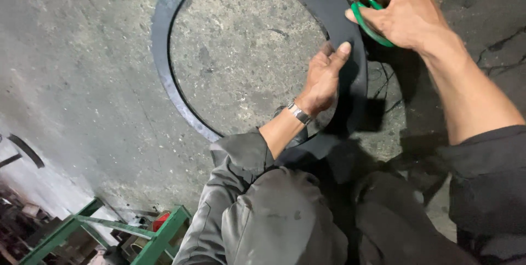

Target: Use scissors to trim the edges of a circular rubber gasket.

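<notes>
Head camera looks straight down on a person crouched over a concrete floor, knees in grey work trousers filling the lower middle of the picture. A large flat ring of dark rubber-like sheet lies on that floor, its round opening showing bare concrete, its near edge hidden behind the person's knees and forearm. The left hand, a metal watch at the wrist, is folded over the ring's right-hand band, thumb up along the inner edge, pinching the band and lifting or steadying it. The right hand is wrapped round the green handles of a pair of scissors, fingers through the loops; the blades run up and to the left over the band near the top edge of the picture, and whether they are parted or together cannot be told, since the tips leave the frame. As to progress, I judge the ring largely formed: the inner opening is cut out cleanly all the way round where visible, and the outer edge on the left and top reads as a smooth curve. What seems left is trimming on the right side, where the scissors sit. A green metal frame stands at the lower left.
</notes>
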